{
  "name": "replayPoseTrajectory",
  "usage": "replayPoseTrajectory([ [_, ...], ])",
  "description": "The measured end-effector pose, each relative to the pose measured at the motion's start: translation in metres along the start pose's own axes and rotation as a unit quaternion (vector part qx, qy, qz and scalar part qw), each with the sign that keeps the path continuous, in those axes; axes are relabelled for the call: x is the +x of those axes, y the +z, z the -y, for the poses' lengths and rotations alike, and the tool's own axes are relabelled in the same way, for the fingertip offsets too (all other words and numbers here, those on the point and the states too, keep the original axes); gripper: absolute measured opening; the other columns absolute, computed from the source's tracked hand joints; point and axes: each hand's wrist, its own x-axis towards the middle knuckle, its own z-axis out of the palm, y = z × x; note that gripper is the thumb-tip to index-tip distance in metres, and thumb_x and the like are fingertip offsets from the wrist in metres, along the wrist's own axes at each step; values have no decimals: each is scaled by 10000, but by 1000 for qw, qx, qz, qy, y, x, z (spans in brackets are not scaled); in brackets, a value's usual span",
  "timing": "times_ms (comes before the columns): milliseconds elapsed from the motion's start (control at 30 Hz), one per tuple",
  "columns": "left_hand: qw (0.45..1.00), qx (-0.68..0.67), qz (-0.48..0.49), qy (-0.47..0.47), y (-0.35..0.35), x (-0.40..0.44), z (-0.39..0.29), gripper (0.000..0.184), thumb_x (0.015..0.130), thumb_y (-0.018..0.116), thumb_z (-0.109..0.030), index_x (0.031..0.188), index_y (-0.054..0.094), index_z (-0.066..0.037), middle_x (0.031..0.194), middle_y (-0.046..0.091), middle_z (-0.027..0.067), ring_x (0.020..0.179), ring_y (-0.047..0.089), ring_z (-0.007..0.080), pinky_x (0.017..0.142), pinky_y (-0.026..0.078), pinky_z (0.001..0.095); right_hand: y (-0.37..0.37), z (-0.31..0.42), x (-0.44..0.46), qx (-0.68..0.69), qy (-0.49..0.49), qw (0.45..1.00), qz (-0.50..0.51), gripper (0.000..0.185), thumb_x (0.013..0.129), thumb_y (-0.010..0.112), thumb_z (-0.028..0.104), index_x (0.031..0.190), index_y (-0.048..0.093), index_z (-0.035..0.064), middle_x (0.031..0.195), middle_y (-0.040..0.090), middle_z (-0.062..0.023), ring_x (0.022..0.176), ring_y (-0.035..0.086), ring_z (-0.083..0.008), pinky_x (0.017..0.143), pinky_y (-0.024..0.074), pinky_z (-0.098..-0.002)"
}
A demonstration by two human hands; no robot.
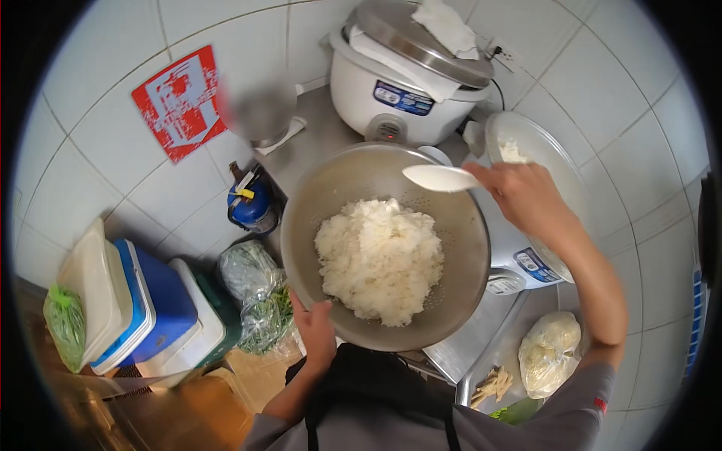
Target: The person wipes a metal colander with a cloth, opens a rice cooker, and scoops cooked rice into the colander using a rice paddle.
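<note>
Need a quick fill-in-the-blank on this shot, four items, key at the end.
1. The metal colander contains a mound of white ____.
2. The colander's rim is gripped by the ____.
3. The right hand holds a spoon coloured ____.
4. The sign on the tiled wall is white and ____.

Missing words: rice; left hand; white; red.
</note>
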Motion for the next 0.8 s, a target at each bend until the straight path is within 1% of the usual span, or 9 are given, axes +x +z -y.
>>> replayPoseTrajectory([
  [33,1000,1,5,0,1,0,-3,615,730,456,7,1303,234,24,1156,454,132,993,462,179,866,350,251,1,9,-7,-12,-4,1000,0,372,709,491,15,1061,574,107,692,567,-90,658,586,-230,558,466,-347],
  [100,1000,-6,0,-1,3,-1,-2,587,733,454,4,1286,259,25,1140,460,126,990,462,175,865,352,251,14,29,-20,-43,-17,999,-20,399,703,494,24,1084,561,122,683,548,-67,638,580,-209,520,460,-317],
  [200,1000,1,26,0,-1,2,-3,579,726,440,21,1278,266,16,1132,460,124,998,463,177,872,359,266,109,55,-25,-50,-77,995,-46,465,688,518,51,1145,516,135,739,554,-41,653,585,-183,497,461,-303],
  [267,999,-1,46,13,-2,3,-3,635,717,436,32,1311,215,1,1164,444,136,1013,465,196,879,372,284,153,86,-3,35,-53,998,5,493,694,532,73,1180,490,147,760,564,-40,673,593,-174,510,467,-293],
  [367,999,-10,51,8,-3,3,-3,630,720,435,33,1309,216,1,1161,449,128,1015,464,186,882,368,279,135,113,36,-105,-64,990,62,479,710,532,74,1179,488,161,777,574,-32,697,600,-158,518,470,-285],
  [467,999,1,48,22,-3,4,-1,622,726,436,31,1308,217,-3,1162,451,125,1015,465,180,885,368,279,57,94,44,-113,-28,976,183,443,729,527,69,1163,496,154,786,583,-29,705,605,-150,521,473,-284],
  [567,999,-40,35,-3,2,2,-7,571,728,395,42,1281,254,31,1153,451,125,1012,461,170,864,363,250,65,86,37,-74,-33,992,98,447,733,528,62,1168,490,159,789,593,-40,694,610,-166,518,475,-296],
  [667,998,23,53,2,-2,5,-8,637,739,427,31,1328,188,-6,1179,444,139,1020,468,185,880,371,277,151,132,49,-38,-78,991,98,428,748,518,69,1165,500,165,788,602,-56,682,617,-184,510,473,-300],
  [800,1000,-5,23,0,0,1,-4,646,728,418,33,1330,185,5,1183,435,135,1020,459,186,878,361,262,103,92,52,-22,-73,987,141,357,757,500,83,1104,537,159,715,609,-58,657,624,-208,510,471,-316],
])
